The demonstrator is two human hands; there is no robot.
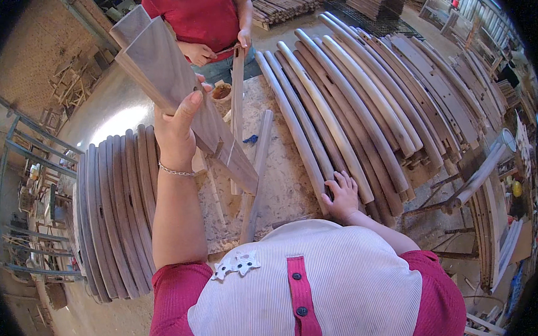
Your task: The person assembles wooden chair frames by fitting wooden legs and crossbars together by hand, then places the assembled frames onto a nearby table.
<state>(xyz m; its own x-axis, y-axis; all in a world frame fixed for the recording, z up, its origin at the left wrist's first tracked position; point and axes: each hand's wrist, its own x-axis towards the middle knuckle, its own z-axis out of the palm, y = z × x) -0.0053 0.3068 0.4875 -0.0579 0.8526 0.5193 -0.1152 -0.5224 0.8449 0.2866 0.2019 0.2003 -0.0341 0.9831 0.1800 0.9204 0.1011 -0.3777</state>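
My left hand (179, 127) is closed around a brown wooden board (163, 66), raised and tilted over the worktable (283, 195). A second board's end (131, 25) shows just behind it; whether the two are joined, I cannot tell. My right hand (343, 195) lies with spread fingers on the near ends of long, curved wooden rails (320, 100) stacked at the right. Between my hands, a narrow wooden strip (258, 175) rests at a slant on the table, and a small dark-blue scrap (251, 139) lies near it.
Across the table a person in a red shirt (207, 14) holds an upright wooden piece (238, 90) with both hands. More curved rails (117, 208) are stacked at the left. A small round container (221, 91) stands at the table's far side. Bundled wood (284, 8) lies farther back.
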